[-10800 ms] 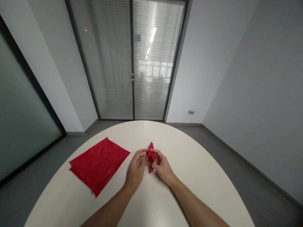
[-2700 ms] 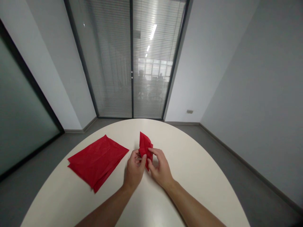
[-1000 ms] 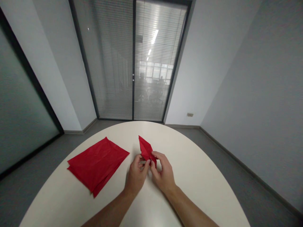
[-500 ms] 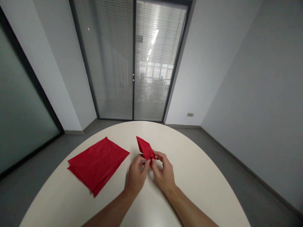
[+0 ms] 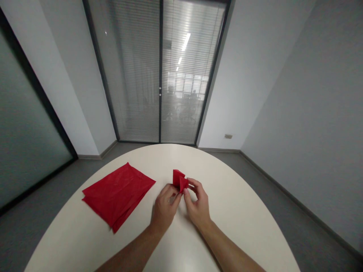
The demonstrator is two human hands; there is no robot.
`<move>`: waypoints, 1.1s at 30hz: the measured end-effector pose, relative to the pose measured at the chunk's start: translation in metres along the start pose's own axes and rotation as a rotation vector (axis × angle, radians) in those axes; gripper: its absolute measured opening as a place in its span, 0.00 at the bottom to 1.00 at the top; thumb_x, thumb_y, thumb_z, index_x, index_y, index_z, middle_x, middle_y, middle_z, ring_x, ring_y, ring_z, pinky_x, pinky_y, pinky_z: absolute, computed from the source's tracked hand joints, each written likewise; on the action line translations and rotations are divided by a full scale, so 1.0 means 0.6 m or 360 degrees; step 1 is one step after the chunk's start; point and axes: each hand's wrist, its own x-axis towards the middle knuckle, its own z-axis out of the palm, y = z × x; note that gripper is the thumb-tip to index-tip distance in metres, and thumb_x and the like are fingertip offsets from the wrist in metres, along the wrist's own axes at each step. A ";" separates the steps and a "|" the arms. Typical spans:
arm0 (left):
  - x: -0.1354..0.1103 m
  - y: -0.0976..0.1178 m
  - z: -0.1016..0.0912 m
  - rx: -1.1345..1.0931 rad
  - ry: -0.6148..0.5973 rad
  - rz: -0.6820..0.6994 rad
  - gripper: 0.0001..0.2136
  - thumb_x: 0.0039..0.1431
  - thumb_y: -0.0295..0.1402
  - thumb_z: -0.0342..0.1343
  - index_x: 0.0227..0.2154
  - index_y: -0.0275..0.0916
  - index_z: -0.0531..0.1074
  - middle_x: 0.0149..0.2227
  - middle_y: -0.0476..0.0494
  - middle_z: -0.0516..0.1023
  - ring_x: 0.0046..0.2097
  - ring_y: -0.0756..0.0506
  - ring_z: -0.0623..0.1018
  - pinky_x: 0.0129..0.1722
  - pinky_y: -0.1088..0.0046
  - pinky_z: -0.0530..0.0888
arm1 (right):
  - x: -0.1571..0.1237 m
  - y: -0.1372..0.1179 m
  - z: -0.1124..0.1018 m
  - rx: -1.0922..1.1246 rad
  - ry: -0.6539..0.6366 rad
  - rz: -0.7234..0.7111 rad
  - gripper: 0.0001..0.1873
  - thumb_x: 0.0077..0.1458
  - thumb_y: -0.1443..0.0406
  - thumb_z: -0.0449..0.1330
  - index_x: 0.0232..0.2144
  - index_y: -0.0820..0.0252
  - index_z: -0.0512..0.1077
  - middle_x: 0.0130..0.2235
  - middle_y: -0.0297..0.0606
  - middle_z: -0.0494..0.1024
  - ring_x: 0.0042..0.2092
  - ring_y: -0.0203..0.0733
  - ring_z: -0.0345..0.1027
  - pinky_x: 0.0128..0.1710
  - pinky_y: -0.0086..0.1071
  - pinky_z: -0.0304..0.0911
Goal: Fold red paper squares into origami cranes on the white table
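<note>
A small folded piece of red paper stands between my two hands, just above the white round table. My left hand pinches its lower left side with curled fingers. My right hand pinches its right side, thumb and forefinger closed on the paper. The lower part of the folded paper is hidden behind my fingers.
A stack of flat red paper sheets lies on the table to the left of my hands. Beyond the table's far edge are grey floor, a glass door with blinds and grey walls.
The folded red paper looks shorter and more compact than half a second ago, when a long point stuck up to the left. Both hands kept their hold and shifted slightly.
</note>
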 end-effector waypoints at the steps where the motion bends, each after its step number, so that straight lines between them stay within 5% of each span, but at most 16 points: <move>1: 0.000 -0.001 0.000 0.0019 -0.0007 -0.0003 0.07 0.65 0.33 0.55 0.31 0.42 0.75 0.35 0.46 0.76 0.39 0.46 0.77 0.40 0.71 0.74 | 0.000 0.001 0.001 0.0020 0.0029 -0.0001 0.13 0.62 0.66 0.59 0.50 0.56 0.71 0.46 0.44 0.78 0.47 0.45 0.75 0.47 0.42 0.76; 16: 0.000 -0.017 0.004 -0.0057 0.0230 -0.0191 0.07 0.66 0.37 0.54 0.40 0.42 0.73 0.41 0.43 0.79 0.45 0.43 0.78 0.48 0.66 0.74 | -0.009 0.018 0.003 0.0082 0.0168 0.0071 0.08 0.64 0.66 0.57 0.46 0.54 0.68 0.43 0.42 0.81 0.44 0.44 0.78 0.45 0.39 0.75; 23: 0.001 -0.024 0.008 -0.0180 0.0310 -0.0295 0.06 0.64 0.37 0.54 0.41 0.42 0.71 0.42 0.42 0.78 0.46 0.43 0.79 0.48 0.66 0.75 | -0.001 0.009 -0.002 -0.0031 0.0054 0.0013 0.08 0.67 0.65 0.53 0.43 0.56 0.72 0.41 0.42 0.79 0.42 0.43 0.76 0.42 0.36 0.73; 29: -0.002 -0.031 0.013 -0.0246 0.0256 -0.0274 0.09 0.58 0.33 0.60 0.41 0.41 0.70 0.43 0.42 0.78 0.48 0.42 0.78 0.50 0.65 0.75 | -0.004 0.012 0.004 0.0102 0.0019 0.0111 0.18 0.55 0.64 0.68 0.46 0.56 0.68 0.41 0.39 0.76 0.42 0.44 0.74 0.44 0.38 0.72; 33: -0.003 -0.032 0.015 -0.0201 0.0202 -0.0267 0.11 0.56 0.29 0.59 0.42 0.41 0.70 0.44 0.42 0.77 0.48 0.42 0.78 0.50 0.63 0.75 | -0.007 0.019 0.008 0.0135 0.0043 0.0128 0.20 0.52 0.66 0.69 0.44 0.54 0.65 0.42 0.38 0.74 0.42 0.43 0.73 0.44 0.38 0.71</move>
